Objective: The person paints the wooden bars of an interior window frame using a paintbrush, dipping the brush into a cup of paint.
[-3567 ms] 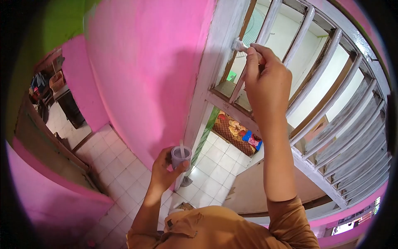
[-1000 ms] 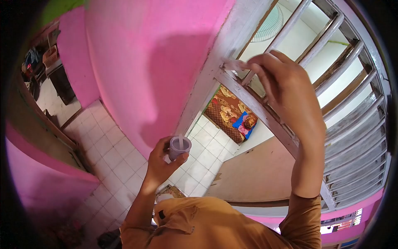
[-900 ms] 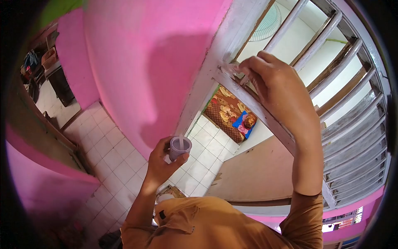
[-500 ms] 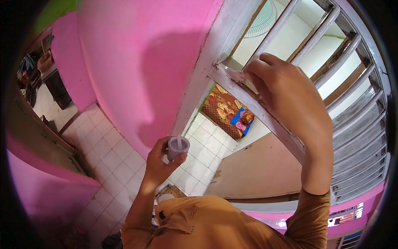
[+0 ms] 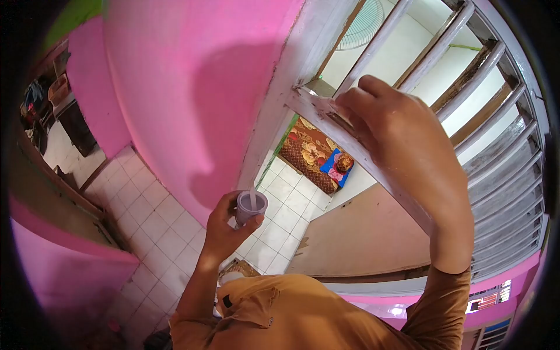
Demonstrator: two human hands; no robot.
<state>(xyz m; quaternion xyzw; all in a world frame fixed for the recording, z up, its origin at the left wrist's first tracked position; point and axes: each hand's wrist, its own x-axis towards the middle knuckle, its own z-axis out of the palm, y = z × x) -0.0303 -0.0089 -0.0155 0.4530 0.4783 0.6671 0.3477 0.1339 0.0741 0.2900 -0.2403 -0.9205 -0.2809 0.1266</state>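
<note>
My left hand [image 5: 223,229] is wrapped round a small greyish-purple cup [image 5: 252,209], held upright. A pale stick [image 5: 253,198] stands in the cup, and liquid shows inside it. Up at the right, my right hand [image 5: 388,119] has its fingers closed on a paintbrush, of which only the pale tip [image 5: 324,103] shows at the fingertips. That tip is at the grey-white crossbar [image 5: 373,156] of the barred wooden frame, near its corner with the post [image 5: 273,96]. The handle is hidden by my hand.
Slanting bars [image 5: 437,49] run across the upper right. A pink wall [image 5: 157,87] rises at the left of the post. Behind the frame are a fan [image 5: 361,26], a brown flowered mattress [image 5: 306,154] and a blue item [image 5: 337,168]. White floor tiles [image 5: 286,195] lie below.
From the post's inner edge beside the bars, my right hand has moved down to the corner, then slightly right along the crossbar. My left hand still holds the cup. The view has shifted.
</note>
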